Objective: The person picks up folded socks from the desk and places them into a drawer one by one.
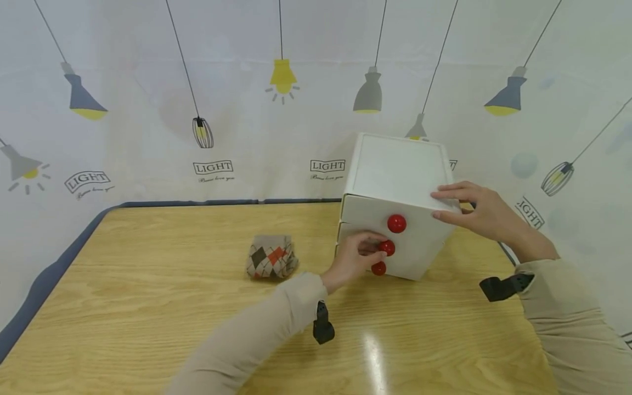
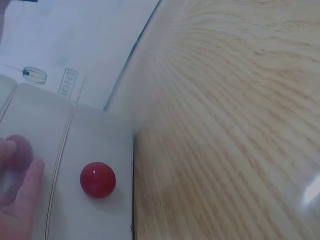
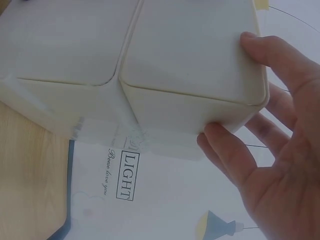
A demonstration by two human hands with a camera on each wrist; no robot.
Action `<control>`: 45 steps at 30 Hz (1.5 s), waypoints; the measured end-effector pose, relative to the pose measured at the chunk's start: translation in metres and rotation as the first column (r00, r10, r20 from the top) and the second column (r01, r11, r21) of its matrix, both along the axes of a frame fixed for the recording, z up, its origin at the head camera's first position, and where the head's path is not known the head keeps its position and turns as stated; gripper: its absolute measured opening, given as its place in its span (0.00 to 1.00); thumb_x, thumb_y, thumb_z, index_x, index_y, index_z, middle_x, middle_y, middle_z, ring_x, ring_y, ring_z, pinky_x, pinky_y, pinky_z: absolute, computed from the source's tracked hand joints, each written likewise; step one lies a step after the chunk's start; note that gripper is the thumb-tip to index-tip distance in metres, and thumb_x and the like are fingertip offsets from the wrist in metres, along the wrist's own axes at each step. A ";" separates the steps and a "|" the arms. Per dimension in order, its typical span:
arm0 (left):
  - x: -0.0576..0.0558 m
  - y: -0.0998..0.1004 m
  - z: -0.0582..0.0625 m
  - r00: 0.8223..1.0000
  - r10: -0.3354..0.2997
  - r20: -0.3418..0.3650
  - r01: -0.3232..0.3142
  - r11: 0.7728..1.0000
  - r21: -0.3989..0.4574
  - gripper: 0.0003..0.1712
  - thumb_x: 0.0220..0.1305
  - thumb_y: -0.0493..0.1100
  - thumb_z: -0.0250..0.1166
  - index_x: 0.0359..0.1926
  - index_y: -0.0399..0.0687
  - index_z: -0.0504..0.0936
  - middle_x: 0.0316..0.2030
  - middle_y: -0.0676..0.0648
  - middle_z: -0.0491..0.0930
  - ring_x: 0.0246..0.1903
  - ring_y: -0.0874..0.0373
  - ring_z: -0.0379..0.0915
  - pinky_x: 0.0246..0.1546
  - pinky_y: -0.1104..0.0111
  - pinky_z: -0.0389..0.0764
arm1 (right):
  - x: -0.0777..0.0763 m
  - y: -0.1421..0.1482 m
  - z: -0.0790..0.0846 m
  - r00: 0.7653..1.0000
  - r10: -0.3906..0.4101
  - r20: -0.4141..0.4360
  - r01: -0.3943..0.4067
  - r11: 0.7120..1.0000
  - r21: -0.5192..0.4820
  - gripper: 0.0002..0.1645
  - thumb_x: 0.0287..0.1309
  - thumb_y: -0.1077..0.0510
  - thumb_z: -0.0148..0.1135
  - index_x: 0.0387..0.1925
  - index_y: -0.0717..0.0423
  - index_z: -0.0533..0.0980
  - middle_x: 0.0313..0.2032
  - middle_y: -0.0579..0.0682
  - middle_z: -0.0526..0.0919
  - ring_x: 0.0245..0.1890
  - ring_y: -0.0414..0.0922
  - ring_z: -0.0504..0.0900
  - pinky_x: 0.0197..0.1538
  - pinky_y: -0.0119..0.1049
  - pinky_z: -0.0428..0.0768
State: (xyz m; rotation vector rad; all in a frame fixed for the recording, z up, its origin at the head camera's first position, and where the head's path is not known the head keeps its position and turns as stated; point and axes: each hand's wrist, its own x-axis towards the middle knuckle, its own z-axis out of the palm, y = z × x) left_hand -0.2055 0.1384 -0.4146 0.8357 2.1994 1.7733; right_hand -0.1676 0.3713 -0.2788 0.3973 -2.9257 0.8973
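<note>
A white drawer cabinet point(image 1: 380, 164) stands at the back right of the table, with three round red knobs down its front. My left hand point(image 1: 353, 258) pinches the middle knob point(image 1: 387, 248) between thumb and fingers. Above that is the top knob point(image 1: 396, 224); the bottom knob point(image 2: 98, 180) shows whole in the left wrist view. My right hand point(image 1: 476, 211) rests at the cabinet's upper right corner, fingers extended over the top and edge. In the right wrist view, its fingertips point(image 3: 250, 40) touch the cabinet's edge.
Left of the cabinet lies a folded argyle-patterned cloth item point(image 1: 271, 257) in beige, red and dark tones. The wooden table point(image 1: 173, 307) reaches back to a curtain point(image 1: 148, 99) printed with lamps, close behind the cabinet.
</note>
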 end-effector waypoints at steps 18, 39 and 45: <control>0.008 -0.003 0.006 0.989 -0.028 -0.146 0.013 0.994 -0.104 0.19 0.57 0.37 0.60 0.51 0.45 0.72 0.45 0.49 0.75 0.39 0.63 0.73 0.39 0.78 0.73 | 0.000 -0.002 0.002 1.000 -0.012 0.017 0.012 1.000 0.006 0.31 0.51 0.55 0.62 0.55 0.65 0.68 0.57 0.64 0.62 0.57 0.63 0.58 0.48 0.58 0.67; 0.016 0.001 -0.045 0.993 0.061 -0.097 -0.077 0.982 -0.172 0.18 0.54 0.39 0.64 0.47 0.43 0.74 0.42 0.48 0.75 0.38 0.60 0.72 0.37 0.77 0.73 | 0.002 -0.003 0.002 0.999 -0.028 0.017 0.028 1.000 -0.009 0.31 0.51 0.53 0.63 0.55 0.64 0.68 0.57 0.62 0.63 0.58 0.61 0.58 0.49 0.57 0.68; 0.015 0.006 -0.051 0.992 0.055 -0.113 -0.075 0.980 -0.183 0.16 0.56 0.39 0.62 0.46 0.43 0.72 0.40 0.49 0.75 0.36 0.61 0.72 0.36 0.76 0.73 | 0.001 -0.001 0.001 0.999 -0.029 0.031 0.029 1.000 -0.009 0.31 0.51 0.54 0.63 0.55 0.64 0.68 0.58 0.62 0.62 0.58 0.62 0.58 0.49 0.56 0.68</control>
